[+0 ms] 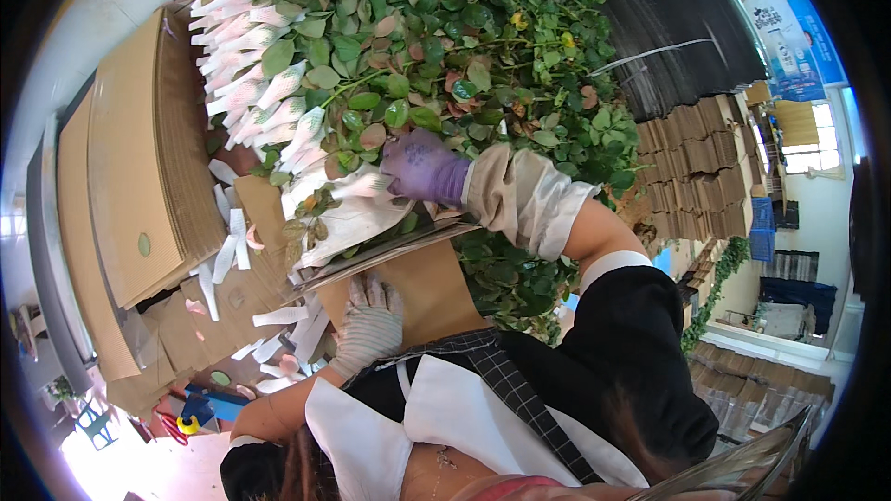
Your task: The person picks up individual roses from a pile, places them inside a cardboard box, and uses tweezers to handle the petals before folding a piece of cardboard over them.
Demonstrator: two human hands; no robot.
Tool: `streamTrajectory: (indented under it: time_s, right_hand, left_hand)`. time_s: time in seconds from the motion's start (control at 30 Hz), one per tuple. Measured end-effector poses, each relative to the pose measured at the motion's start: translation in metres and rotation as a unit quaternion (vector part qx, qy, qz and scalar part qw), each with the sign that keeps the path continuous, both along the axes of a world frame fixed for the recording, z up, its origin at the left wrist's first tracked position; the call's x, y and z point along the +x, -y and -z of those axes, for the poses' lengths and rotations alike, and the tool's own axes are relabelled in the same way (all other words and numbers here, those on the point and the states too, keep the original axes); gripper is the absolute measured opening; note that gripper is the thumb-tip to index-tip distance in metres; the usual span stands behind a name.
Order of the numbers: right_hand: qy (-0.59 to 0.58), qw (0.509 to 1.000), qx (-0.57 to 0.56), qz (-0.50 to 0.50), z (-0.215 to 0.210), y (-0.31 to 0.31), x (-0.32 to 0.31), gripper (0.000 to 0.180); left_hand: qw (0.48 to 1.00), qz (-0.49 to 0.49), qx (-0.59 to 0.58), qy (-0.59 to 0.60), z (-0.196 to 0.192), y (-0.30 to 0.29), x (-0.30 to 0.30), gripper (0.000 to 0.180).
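Roses (278, 83) with their buds wrapped in white paper sleeves lie in a thick bundle across the upper half of the view, the leafy stems (445, 46) spreading to the right. The right hand (422, 167), in a purple glove with a beige sleeve guard (524, 199) over the forearm, reaches into the foliage just below the bundle; its fingers curl among the leaves, and it cannot be told whether they grip a stem. The left hand (369, 325), in a pale knitted glove, rests lower down with fingers spread flat against a brown cardboard sheet (436, 292). A thin, shiny flat sheet (371, 264) slants between the two hands, and a few wrapped buds and loose leaves lie on it. To the left stands a stack of corrugated cardboard (139, 158), and white paper strips (232, 241) are scattered over the cardboard below it. On the right are more stacked cardboard pieces (691, 148) and a dark ribbed roll (668, 19) bound with a white strap. The person's dark top and white collar fill the lower middle of the view.
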State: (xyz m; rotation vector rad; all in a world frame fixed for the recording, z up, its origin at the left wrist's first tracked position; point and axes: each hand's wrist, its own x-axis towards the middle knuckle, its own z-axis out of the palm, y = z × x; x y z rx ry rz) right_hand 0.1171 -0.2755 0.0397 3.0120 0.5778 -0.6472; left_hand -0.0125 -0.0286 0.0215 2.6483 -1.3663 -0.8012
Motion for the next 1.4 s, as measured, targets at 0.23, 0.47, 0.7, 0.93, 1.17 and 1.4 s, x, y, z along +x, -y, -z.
streamTrajectory:
  time_s: [0.23,0.47,0.7,0.93,1.17,1.4]
  right_hand:
    - [0.254,0.790,0.482,0.280,-0.118,0.042,-0.009,0.028]
    - [0.306,0.914,0.182,0.196,-0.084,0.075,-0.011,0.034]
    - [0.285,0.955,-0.032,0.081,-0.036,0.038,-0.021,0.018]
    - [0.168,0.979,0.031,0.115,-0.035,0.044,0.000,0.024]
    - [0.329,0.671,0.601,0.285,-0.155,0.109,-0.115,0.026]
    - [0.403,0.684,0.578,0.189,-0.135,0.095,-0.183,0.029]
  left_hand:
    - [0.998,0.008,0.044,0.042,-0.013,0.010,0.005,0.054]
    - [0.999,0.007,0.003,0.044,-0.020,0.007,0.009,0.047]
    - [0.998,0.035,0.013,0.042,-0.014,0.004,0.006,0.048]
    - [1.000,0.007,-0.003,0.028,-0.001,-0.001,0.006,0.048]
    - [0.998,-0.037,0.030,-0.027,-0.017,0.008,0.008,0.045]
    - [0.999,0.015,0.039,0.008,-0.018,0.009,0.011,0.056]
